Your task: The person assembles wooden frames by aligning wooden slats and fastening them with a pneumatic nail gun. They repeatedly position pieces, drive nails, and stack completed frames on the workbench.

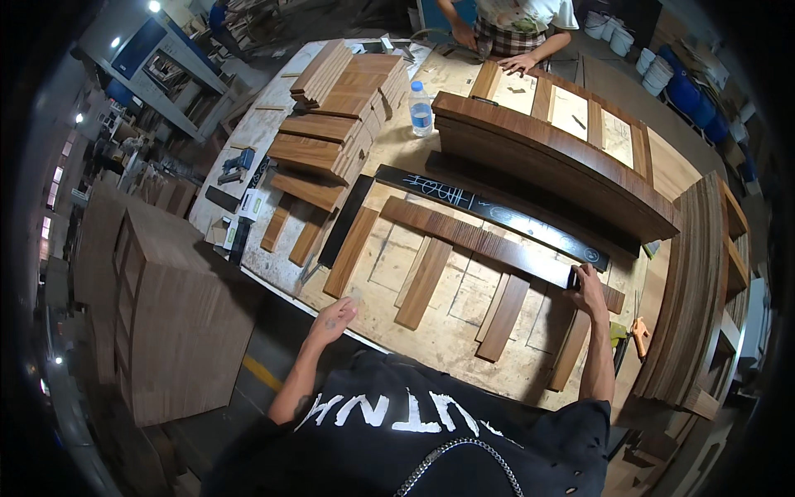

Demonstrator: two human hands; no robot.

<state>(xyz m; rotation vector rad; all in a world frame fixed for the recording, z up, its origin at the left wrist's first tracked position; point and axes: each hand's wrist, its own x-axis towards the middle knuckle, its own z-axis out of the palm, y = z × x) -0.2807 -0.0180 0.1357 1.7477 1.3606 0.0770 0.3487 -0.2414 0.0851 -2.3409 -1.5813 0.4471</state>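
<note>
My right hand [589, 291] has its fingers curled round a small black thing [573, 278] at the right part of a long wooden rail [464, 234]; its kind does not show. Under the rail, several short wooden slats [424, 286] point toward me in a row. My left hand [334, 320] is over the near table edge, below the end of the leftmost slat [352, 253]. Its fingers are bent together, and whatever they hold, if anything, is too small to make out. A dark bar with pale handwriting [489, 213] lies beyond the rail.
Stacked wooden blocks [331, 124] and a water bottle [421, 112] stand farther back. A large wooden panel [546, 153] rises behind the bar. Curved panels [687, 290] lean at the right, near an orange-handled tool [639, 335]. A co-worker's hand [519, 64] rests on another frame.
</note>
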